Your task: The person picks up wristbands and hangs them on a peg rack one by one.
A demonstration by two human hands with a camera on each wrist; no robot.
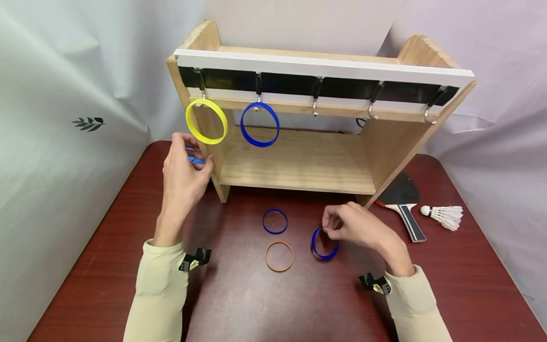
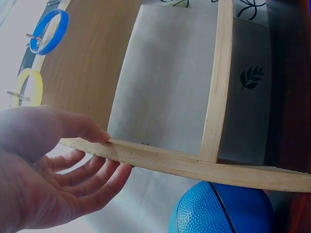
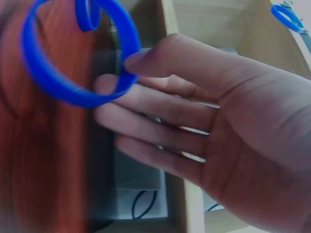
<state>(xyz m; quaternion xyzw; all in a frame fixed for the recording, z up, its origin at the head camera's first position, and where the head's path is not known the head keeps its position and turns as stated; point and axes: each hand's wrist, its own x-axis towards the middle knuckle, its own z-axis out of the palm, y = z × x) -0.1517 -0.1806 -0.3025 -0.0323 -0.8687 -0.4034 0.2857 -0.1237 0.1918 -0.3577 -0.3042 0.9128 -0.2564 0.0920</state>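
Note:
My left hand [image 1: 183, 175] grips the left side panel of a wooden shelf [image 1: 295, 159]. In the left wrist view the thumb lies on one face of the panel edge and the fingers on the other. Above the table, my right hand [image 1: 363, 228] pinches a blue wristband [image 3: 68, 96] between thumb and fingertips. A yellow wristband [image 1: 209, 141] hangs on the leftmost hook, and another blue wristband [image 1: 259, 143] on the hook beside it. On the table before the shelf lie a dark blue wristband [image 1: 275, 232] and an orange wristband [image 1: 279, 270].
Three hooks to the right, including the middle hook [image 1: 315, 102], carry no band. A table tennis paddle [image 1: 406, 211] and a shuttlecock [image 1: 446, 215] lie right of the shelf. A blue ball [image 2: 218, 208] sits outside its left panel.

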